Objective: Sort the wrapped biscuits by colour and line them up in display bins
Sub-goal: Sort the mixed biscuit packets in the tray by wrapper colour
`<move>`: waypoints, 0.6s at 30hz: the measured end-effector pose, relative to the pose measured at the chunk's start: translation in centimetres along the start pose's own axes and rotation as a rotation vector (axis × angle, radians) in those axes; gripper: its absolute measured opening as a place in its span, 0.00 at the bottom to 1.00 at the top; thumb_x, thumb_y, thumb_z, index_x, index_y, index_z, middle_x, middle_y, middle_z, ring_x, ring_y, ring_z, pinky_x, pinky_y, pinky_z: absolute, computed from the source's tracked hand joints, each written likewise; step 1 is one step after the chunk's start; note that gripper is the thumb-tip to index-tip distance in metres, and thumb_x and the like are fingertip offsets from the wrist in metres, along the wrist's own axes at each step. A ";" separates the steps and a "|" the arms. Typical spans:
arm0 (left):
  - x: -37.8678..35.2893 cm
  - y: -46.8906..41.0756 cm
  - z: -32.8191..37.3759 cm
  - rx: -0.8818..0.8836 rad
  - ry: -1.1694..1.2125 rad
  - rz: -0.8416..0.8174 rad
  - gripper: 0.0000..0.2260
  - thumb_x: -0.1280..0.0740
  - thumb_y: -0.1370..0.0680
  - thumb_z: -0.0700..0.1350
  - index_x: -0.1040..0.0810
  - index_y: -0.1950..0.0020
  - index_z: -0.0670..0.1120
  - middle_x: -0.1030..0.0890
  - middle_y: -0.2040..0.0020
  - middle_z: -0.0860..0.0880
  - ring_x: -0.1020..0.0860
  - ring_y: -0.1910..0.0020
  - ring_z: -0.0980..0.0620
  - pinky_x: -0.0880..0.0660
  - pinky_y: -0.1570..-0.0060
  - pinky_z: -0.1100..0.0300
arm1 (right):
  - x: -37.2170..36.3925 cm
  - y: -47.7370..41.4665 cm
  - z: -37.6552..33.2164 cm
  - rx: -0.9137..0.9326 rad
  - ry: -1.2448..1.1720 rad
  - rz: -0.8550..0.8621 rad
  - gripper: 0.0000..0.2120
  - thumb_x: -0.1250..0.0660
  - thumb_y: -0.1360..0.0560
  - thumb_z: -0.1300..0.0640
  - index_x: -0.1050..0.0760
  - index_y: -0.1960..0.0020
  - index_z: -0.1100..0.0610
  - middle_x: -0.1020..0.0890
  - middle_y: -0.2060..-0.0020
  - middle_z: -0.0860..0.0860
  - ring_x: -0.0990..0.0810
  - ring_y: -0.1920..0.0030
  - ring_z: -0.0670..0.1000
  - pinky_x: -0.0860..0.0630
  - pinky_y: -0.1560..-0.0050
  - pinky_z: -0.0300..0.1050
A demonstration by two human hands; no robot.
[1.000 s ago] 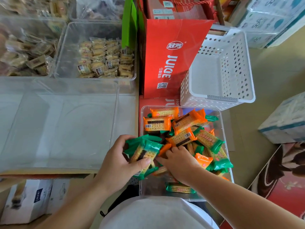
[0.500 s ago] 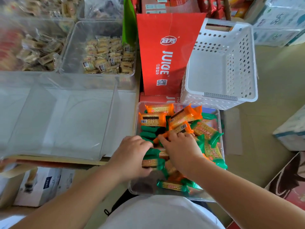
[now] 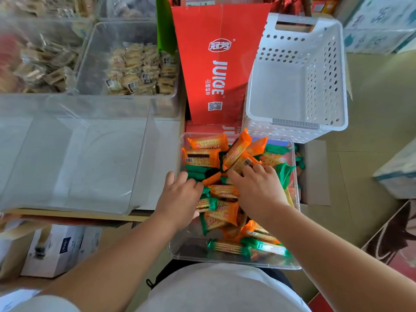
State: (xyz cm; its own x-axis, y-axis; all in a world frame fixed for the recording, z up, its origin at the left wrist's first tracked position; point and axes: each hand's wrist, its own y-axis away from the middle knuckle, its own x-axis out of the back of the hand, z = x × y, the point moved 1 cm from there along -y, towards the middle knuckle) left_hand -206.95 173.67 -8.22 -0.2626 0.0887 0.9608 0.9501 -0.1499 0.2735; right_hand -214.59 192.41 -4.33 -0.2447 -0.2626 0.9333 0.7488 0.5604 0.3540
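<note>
A clear tub [image 3: 225, 262] in front of me holds several mixed orange biscuit packs [image 3: 202, 157] and green biscuit packs [image 3: 283, 174]. My left hand [image 3: 180, 199] is palm down at the tub's left side. It holds green packs whose ends stick out by the thumb, and its fingertips reach onto more green ones. My right hand [image 3: 258, 190] is in the middle of the pile, with its spread fingertips resting on an orange pack and the green ones beside it. A large empty clear display bin [image 3: 78, 165] lies to the left.
A white perforated basket [image 3: 297, 129] stands empty behind the tub on the right. A red juice carton [image 3: 216, 64] stands upright behind the tub. Clear bins of beige wrapped snacks [image 3: 135, 70] fill the back left. White cartons [image 3: 56, 248] sit low on the left.
My left hand has turned palm down with its green packs and moved deeper into the tub. My right hand has slid forward from the near part of the pile to the middle.
</note>
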 end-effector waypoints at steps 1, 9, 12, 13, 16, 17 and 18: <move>0.1 -0.2 0.0 0.007 0.007 0.003 0.22 0.23 0.31 0.57 0.21 0.42 0.49 0.19 0.50 0.51 0.27 0.44 0.45 0.37 0.44 0.45 | 0.0 0.1 0.0 -0.005 -0.005 0.017 0.24 0.34 0.25 0.56 0.35 0.31 0.46 0.24 0.44 0.52 0.26 0.42 0.59 0.31 0.44 0.54; -0.7 -0.8 -0.8 0.105 0.031 0.079 0.31 0.18 0.39 0.58 0.26 0.43 0.49 0.24 0.48 0.47 0.28 0.44 0.44 0.37 0.41 0.41 | -0.8 2.4 -1.3 0.278 0.007 0.427 0.09 0.38 0.29 0.61 0.21 0.53 0.55 0.21 0.54 0.55 0.22 0.53 0.60 0.30 0.54 0.54; -0.7 -0.5 -0.9 0.171 0.059 0.078 0.31 0.16 0.45 0.60 0.23 0.50 0.47 0.24 0.42 0.43 0.29 0.38 0.40 0.39 0.36 0.36 | -1.7 2.1 -3.7 0.243 -0.110 0.022 0.04 0.34 0.24 0.58 0.22 0.51 0.55 0.20 0.56 0.52 0.19 0.57 0.57 0.25 0.64 0.49; -0.6 -0.4 -0.9 0.193 0.074 0.063 0.30 0.16 0.45 0.59 0.22 0.51 0.47 0.25 0.36 0.41 0.31 0.33 0.38 0.43 0.33 0.34 | -1.9 1.8 -4.4 0.167 -0.154 -0.093 0.06 0.37 0.21 0.55 0.24 0.46 0.55 0.20 0.52 0.52 0.18 0.55 0.57 0.26 0.64 0.48; -0.6 0.0 -0.9 0.239 0.127 0.043 0.19 0.19 0.34 0.51 0.21 0.48 0.49 0.39 0.20 0.40 0.48 0.21 0.34 0.57 0.27 0.30 | -2.5 0.4 -5.4 0.022 -0.259 -0.143 0.13 0.38 0.19 0.46 0.26 0.42 0.54 0.20 0.49 0.51 0.18 0.52 0.56 0.25 0.61 0.49; -0.7 0.2 -0.9 0.251 0.154 0.029 0.16 0.22 0.30 0.50 0.22 0.47 0.50 0.44 0.18 0.41 0.53 0.20 0.34 0.59 0.26 0.30 | -2.7 0.0 -5.5 -0.012 -0.294 -0.126 0.14 0.37 0.20 0.43 0.26 0.43 0.53 0.19 0.49 0.51 0.18 0.52 0.55 0.23 0.59 0.49; -0.9 0.3 -0.9 0.252 0.173 0.025 0.15 0.23 0.29 0.52 0.22 0.46 0.51 0.46 0.18 0.43 0.56 0.19 0.35 0.60 0.26 0.30 | -2.9 -0.4 -5.6 -0.046 -0.322 -0.110 0.15 0.36 0.21 0.40 0.26 0.45 0.52 0.19 0.50 0.50 0.18 0.52 0.55 0.22 0.58 0.49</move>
State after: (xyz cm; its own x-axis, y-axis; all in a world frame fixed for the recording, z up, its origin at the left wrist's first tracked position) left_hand -206.54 172.64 -8.93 -0.2425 -0.0847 0.9664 0.9628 0.1014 0.2505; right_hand -210.74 188.57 -7.50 -0.5024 -0.0539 0.8630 0.7320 0.5048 0.4576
